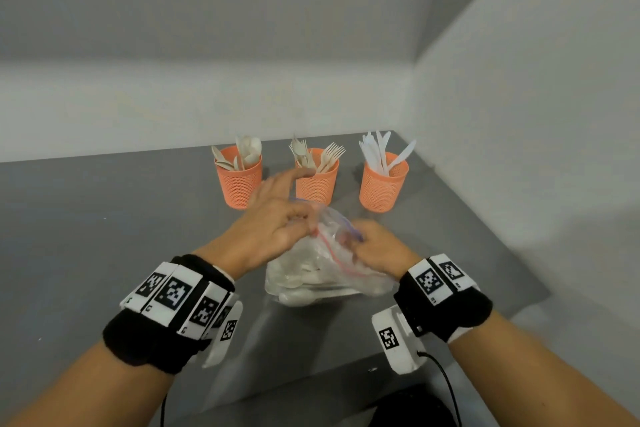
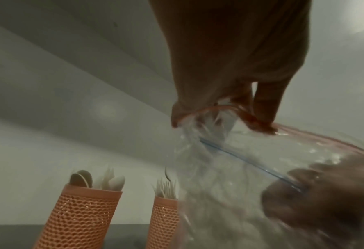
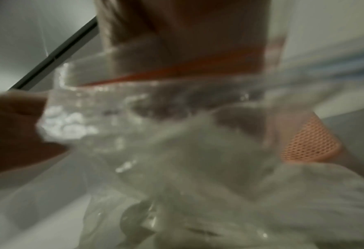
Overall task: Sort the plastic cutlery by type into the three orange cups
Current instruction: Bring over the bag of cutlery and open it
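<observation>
Cutlery [image 1: 304, 284] of pale plastic lies loose inside a clear zip bag [image 1: 322, 274] that sits on the grey surface [image 1: 104, 236] just in front of the three orange cups, and much has been sorted: the left cup [image 1: 239, 184] holds spoons, the middle cup [image 1: 317, 184] forks, the right cup [image 1: 382, 187] white knives. These pieces look light, stiff and smooth, so each should lift with little force but may slip or snag on its neighbours; my judgement is that a piece is best taken by its handle, drawn out lengthwise through the mouth, tines and blade tips kept clear of the film. The bag itself is thin, soft and crinkly, and will collapse unless its mouth is held apart. The left hand [image 1: 273, 222] pinches the red-striped edge of the bag's mouth between thumb and curled fingers [image 2: 262, 104], with the index finger stretched out toward the middle cup. The right hand [image 1: 377, 246] is at the other side of the mouth with its fingers pushed into the bag; the left wrist view shows them through the film near the blue zip line, curled, but whether they have closed on a piece I cannot tell, since the right wrist view is blurred. Walls enclose the surface behind and to the right.
</observation>
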Tool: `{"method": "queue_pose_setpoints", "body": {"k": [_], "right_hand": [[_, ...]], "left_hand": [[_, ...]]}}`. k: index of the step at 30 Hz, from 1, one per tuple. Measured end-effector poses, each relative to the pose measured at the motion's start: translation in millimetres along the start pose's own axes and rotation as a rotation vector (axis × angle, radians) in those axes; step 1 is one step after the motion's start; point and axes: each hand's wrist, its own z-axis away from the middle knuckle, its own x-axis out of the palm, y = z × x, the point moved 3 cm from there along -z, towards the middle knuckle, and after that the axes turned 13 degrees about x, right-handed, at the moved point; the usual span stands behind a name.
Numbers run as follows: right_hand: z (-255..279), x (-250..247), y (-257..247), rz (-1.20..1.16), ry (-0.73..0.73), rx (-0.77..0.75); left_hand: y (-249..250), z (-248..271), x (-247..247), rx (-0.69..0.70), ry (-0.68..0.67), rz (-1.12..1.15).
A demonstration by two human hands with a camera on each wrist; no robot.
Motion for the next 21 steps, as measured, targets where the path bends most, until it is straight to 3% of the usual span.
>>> {"method": "queue_pose_setpoints", "body": {"k": [2,6,9,11,14,16,18,21], "right_hand": [[-4,-12,0,-0.336,0.132,0.088],[-4,-18,-3,-0.931,0.054,0.187],[3,-9,3,-0.995,-0.051,0.144],[4,-7,20,-0.796,-0.105,0.098],[7,-8,41,-0.191,0.02,0.091],[8,-9,58,-0.029,0.134,0.188],[9,-9,69,-0.189,0.084,0.34],[9,-9,67,-0.886,-0.142,0.419]], "left_hand": [[-7,9,6,-0.222,-0.124,0.052],[-33,26,29,-0.469,-0.133,-0.051],[-46,33,39,-0.531,-0.071,-0.087],[-54,36,37,-0.58,0.042,-0.019],[-68,41,33,-0.822,0.382,0.499],[-69,41,36,-0.937,0.559,0.964],[-67,39,37,-0.97,0.701,1.35],[-67,40,36,-0.937,0.718,1.492]]}}
